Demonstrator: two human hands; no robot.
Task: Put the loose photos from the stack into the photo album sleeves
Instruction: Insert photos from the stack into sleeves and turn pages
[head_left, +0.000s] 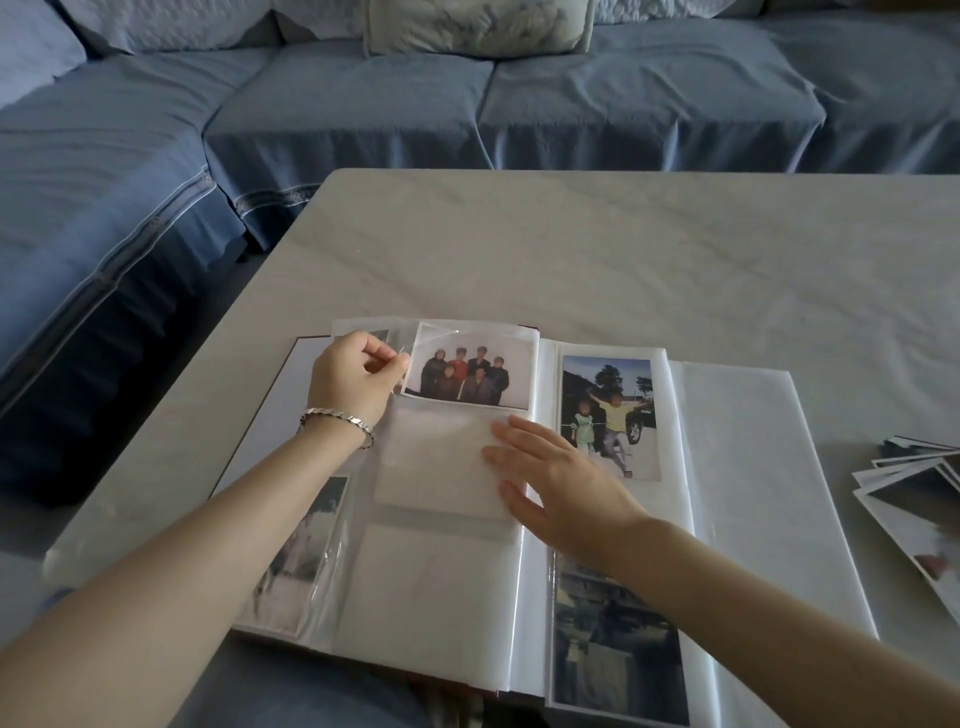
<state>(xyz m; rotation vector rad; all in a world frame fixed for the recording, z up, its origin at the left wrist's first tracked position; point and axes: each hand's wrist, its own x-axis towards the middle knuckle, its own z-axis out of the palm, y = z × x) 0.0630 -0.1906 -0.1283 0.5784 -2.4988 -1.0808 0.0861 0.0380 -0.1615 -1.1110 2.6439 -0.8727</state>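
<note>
Marbled grey table (623, 260) in a sitting room, the open photo album (737, 467) lying at the edge nearest me, both my forearms reaching across it. My right hand (561, 483) lies flat, fingers straight and spread, pressing on the empty middle sleeve (436, 462) of the left page. Level with it at far right, well apart from the album, the stack of loose photos (914, 499) lies fanned on the table. On the right page a photo of two children (608, 410) fills a sleeve. Just beyond, my left hand (353, 379), a silver bracelet (337, 423) at the wrist, pinches between thumb and forefinger the left edge of the group photo (467, 371), which sits slightly tilted in the left page's top sleeve, clear plastic over its upper corner. Behind stand a blue-covered sofa (363, 104) and a pale cushion (478, 26).
</note>
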